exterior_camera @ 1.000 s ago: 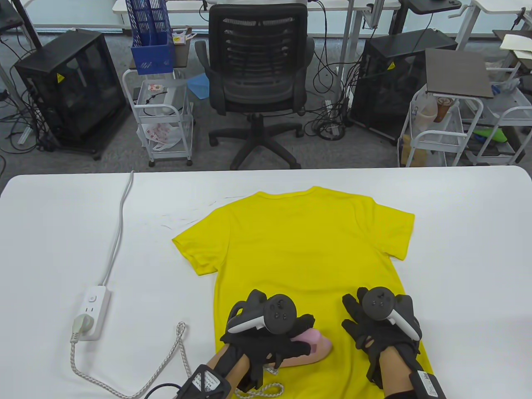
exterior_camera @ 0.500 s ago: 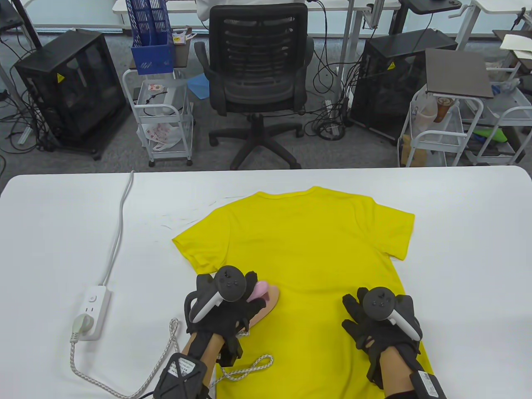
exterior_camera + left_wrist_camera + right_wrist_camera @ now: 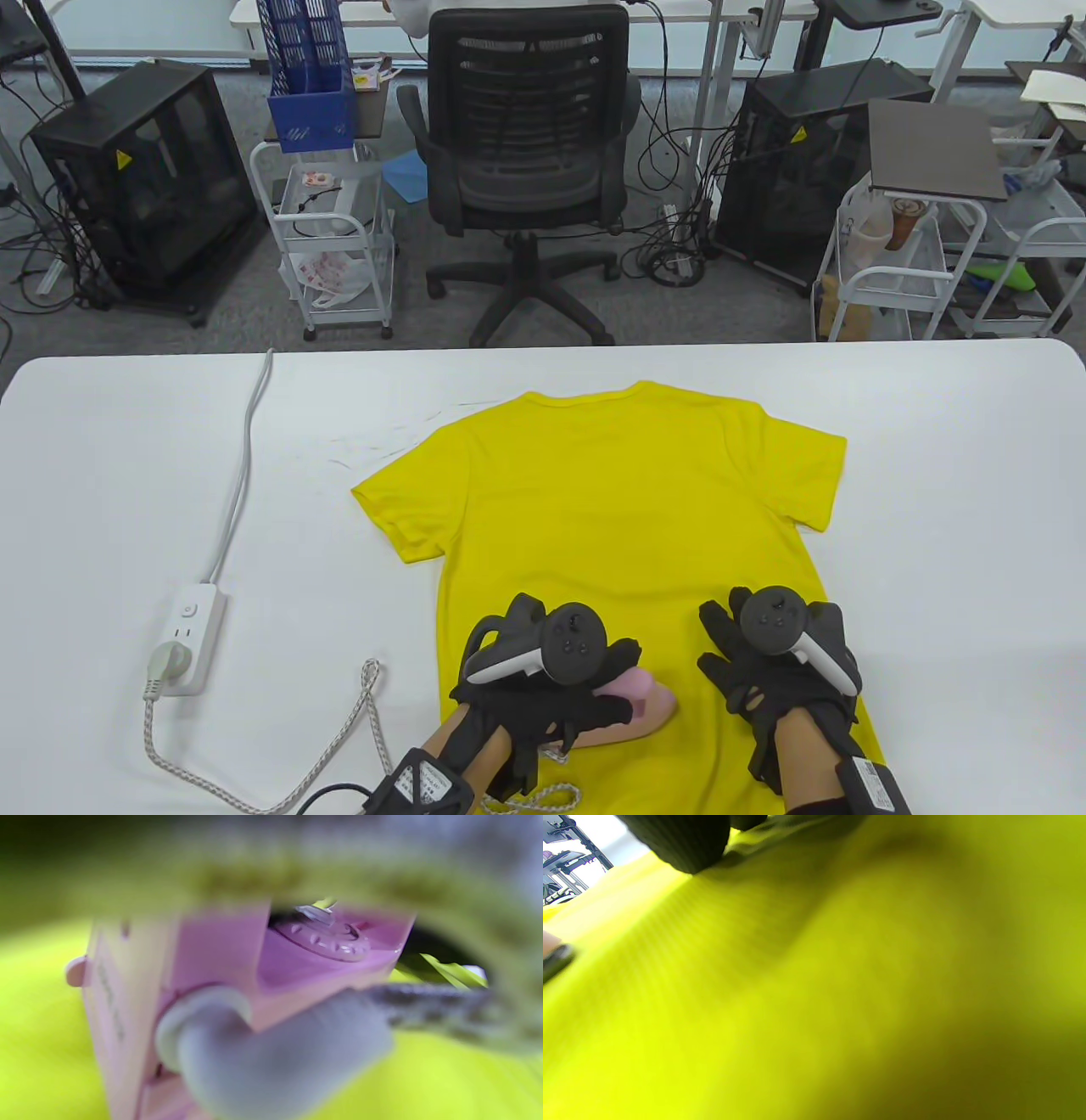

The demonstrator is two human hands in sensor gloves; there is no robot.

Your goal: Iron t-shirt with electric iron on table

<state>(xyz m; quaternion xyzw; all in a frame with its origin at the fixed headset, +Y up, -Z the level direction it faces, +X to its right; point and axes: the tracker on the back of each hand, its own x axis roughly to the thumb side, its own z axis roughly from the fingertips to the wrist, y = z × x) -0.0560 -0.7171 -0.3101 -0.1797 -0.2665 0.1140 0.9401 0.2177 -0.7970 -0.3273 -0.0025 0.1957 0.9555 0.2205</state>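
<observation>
The pink iron (image 3: 632, 711) is gripped by the left hand (image 3: 543, 688), its soleplate laid on the lower part of the yellow t-shirt (image 3: 619, 509). The right hand (image 3: 776, 671) is pressed flat on the shirt's lower right, fingers spread, just beside the iron. The shirt is spread across the white worktop (image 3: 950, 543). A braided cord (image 3: 339, 747) is trailed leftward to a power strip (image 3: 187, 641).

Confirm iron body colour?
Pink, with a beige lower part. The iron shows whole in the table view; the left wrist view shows the pink closest, but blurred.
</observation>
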